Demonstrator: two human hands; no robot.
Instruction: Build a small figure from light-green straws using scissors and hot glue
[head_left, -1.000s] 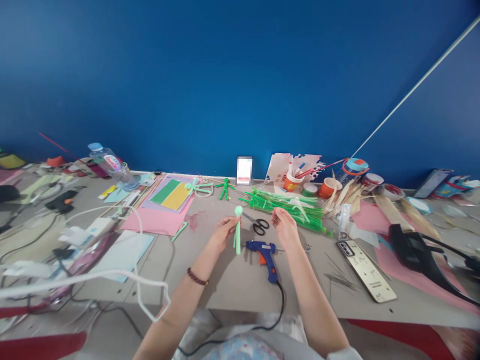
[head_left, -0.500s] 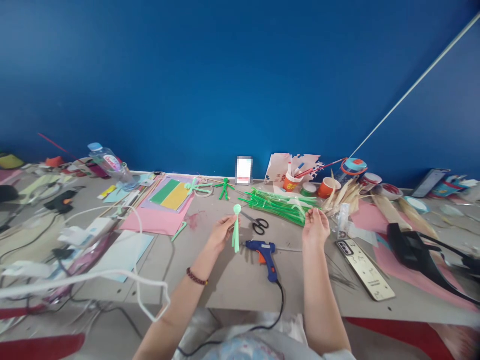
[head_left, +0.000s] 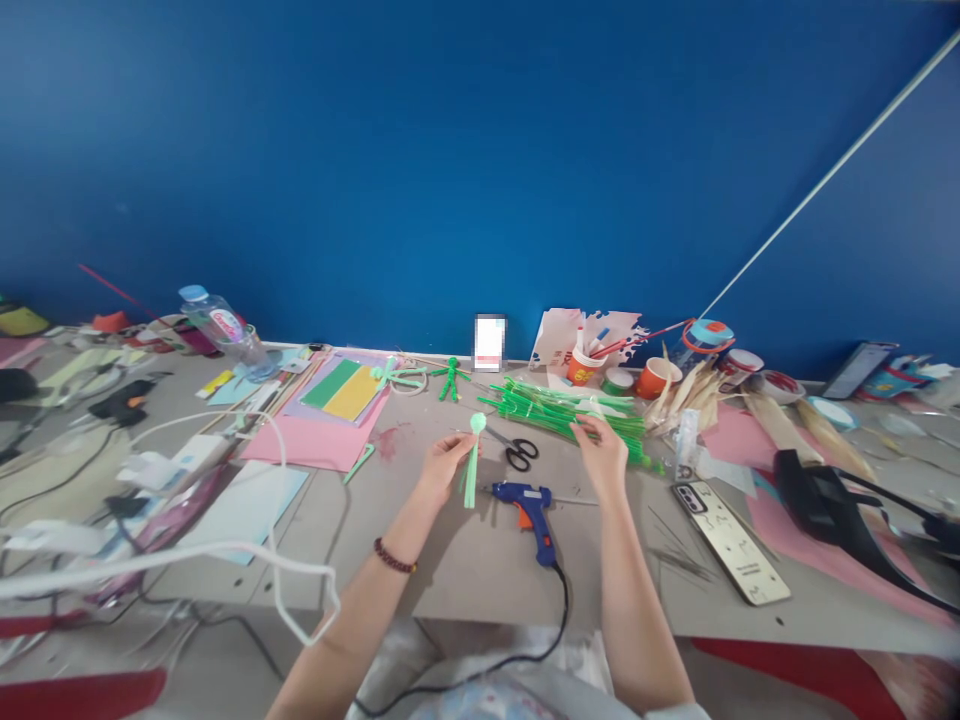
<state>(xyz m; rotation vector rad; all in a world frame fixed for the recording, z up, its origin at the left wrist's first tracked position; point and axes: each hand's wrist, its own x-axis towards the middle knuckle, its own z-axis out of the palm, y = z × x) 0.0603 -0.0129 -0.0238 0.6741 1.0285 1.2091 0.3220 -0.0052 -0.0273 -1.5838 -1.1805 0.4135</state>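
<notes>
My left hand point(head_left: 442, 472) pinches a light green pipe-cleaner figure point(head_left: 472, 470), its coiled round head up and its long strands hanging down. Over the front edge of a bundle of green pipe cleaners point(head_left: 540, 408) is my right hand point(head_left: 604, 458), thumb and fingertips together. Whatever sits between those fingertips is too small to make out. Black-handled scissors point(head_left: 521, 455) lie between my hands, and a blue glue gun point(head_left: 534, 515) rests just nearer to me. A finished-looking green pipe-cleaner figure point(head_left: 450, 380) stands by the wall.
Coloured sheets point(head_left: 304, 440) and a plastic bottle point(head_left: 225, 325) are on the left. A phone point(head_left: 735, 545) lies at right, below orange paper cups point(head_left: 660, 376) and dried husks. A white cable point(head_left: 277, 470) loops across the left, and the glue gun's black cord point(head_left: 564, 610) runs toward my lap.
My right hand has moved left along the bundle, toward my left hand, uncovering the bundle's right end. My left hand and its figure have barely shifted.
</notes>
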